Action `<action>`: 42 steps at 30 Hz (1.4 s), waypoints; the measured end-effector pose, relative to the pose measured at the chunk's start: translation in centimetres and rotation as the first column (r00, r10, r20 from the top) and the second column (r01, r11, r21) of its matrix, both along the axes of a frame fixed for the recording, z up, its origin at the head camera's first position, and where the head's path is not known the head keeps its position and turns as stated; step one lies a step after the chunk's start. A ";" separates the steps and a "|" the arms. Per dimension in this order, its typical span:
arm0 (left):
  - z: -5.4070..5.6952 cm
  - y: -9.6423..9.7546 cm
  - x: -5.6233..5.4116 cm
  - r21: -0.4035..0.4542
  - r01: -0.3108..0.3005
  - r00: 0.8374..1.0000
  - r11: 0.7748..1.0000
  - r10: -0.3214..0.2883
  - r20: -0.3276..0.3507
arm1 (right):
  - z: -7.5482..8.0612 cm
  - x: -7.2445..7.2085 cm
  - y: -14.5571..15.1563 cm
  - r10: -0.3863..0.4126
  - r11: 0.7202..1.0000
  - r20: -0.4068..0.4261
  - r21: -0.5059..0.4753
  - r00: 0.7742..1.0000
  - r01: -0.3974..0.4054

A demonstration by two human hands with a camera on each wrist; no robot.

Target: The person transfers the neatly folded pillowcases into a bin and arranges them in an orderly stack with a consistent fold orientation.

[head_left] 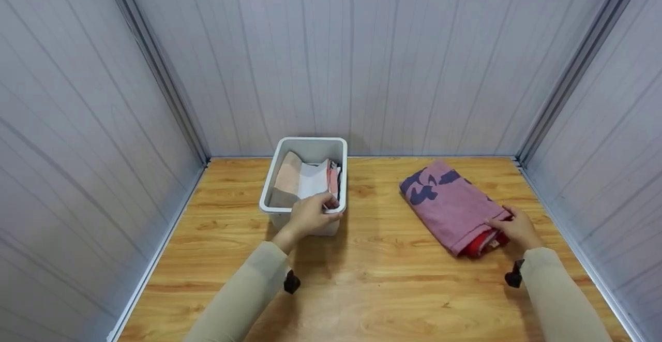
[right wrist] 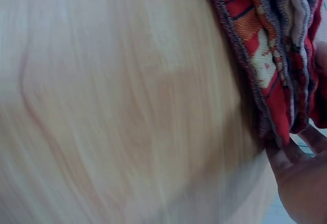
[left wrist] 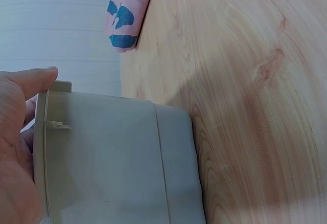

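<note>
A white plastic bin (head_left: 305, 224) stands at the left of the wooden surface, with folded cloths (head_left: 314, 179) in peach, white and red inside. My left hand (head_left: 312, 214) grips its near rim, thumb outside and fingers over the inner side; the left wrist view shows the bin's wall (left wrist: 112, 157) close up. To the right lies a folded pink towel (head_left: 450, 202) with dark blue shapes. My right hand (head_left: 518, 229) pinches its near right corner. In the right wrist view, the fingertips go under the stacked red patterned layers (right wrist: 268, 65), and the thumb is partly out of frame.
The wood-grain surface (head_left: 377, 285) is bounded by a pale panel wall (head_left: 351, 62) at the back and by side walls at left (head_left: 77, 124) and right (head_left: 610, 150). Bare wood separates bin and towel. Black wrist devices (head_left: 291, 282) hang below both sleeves.
</note>
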State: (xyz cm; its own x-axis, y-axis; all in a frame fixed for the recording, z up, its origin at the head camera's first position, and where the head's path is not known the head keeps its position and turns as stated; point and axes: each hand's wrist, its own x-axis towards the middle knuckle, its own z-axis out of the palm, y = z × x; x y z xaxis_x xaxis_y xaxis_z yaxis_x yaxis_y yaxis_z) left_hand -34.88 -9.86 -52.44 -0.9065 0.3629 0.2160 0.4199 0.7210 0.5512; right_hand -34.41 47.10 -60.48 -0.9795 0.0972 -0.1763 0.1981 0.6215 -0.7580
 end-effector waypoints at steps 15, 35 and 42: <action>-0.3 -0.1 -0.2 0.004 -0.005 1.000 1.000 0.005 -0.008 | -0.6 0.4 -2.2 -0.040 0.996 -0.047 -0.085 0.998 0.036; -0.4 -0.3 -0.6 0.016 -0.008 1.000 1.000 0.008 -0.008 | -0.5 0.6 -7.4 0.006 0.995 -0.053 -0.102 0.999 -0.011; -0.3 -0.4 -0.5 0.019 -0.015 1.000 1.000 0.016 -0.009 | -0.8 1.2 -8.5 0.013 0.995 -0.087 -0.101 0.996 -0.022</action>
